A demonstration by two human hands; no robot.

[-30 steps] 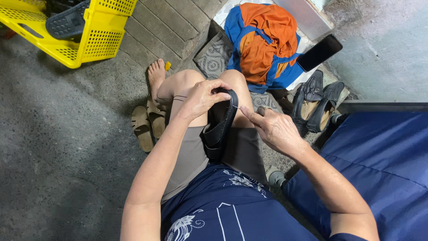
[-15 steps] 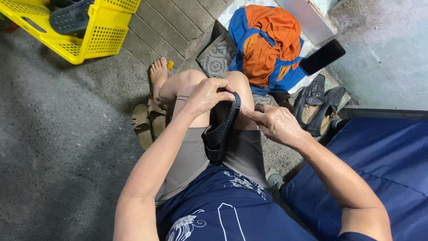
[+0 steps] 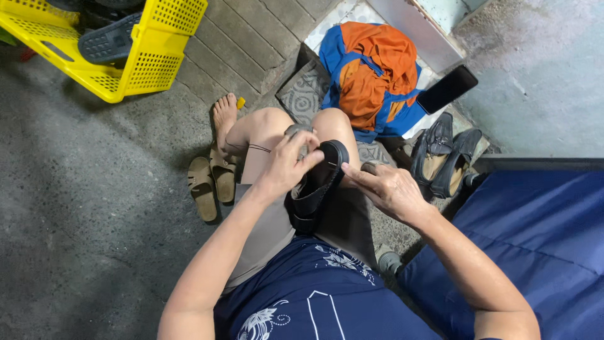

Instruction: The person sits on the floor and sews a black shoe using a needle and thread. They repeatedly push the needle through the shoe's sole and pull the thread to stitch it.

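A black sandal (image 3: 318,186) rests on my lap between my knees. My left hand (image 3: 286,165) grips its toe end from the left, fingers curled over the rim. My right hand (image 3: 385,189) touches the sandal's right edge with fingertips extended, thumb near the sole. A small grey object pokes out above my left fingers; I cannot tell what it is.
A pair of tan slides (image 3: 211,182) lies by my bare foot. Black loafers (image 3: 443,154) sit to the right, beside a dark phone (image 3: 447,89) and an orange-and-blue cloth (image 3: 371,75). A yellow crate (image 3: 135,60) holds a grey sandal. A blue mat (image 3: 535,245) is at right.
The view has shifted slightly. Both hands stay on the black sandal; my left fingers have curled further over its toe end.
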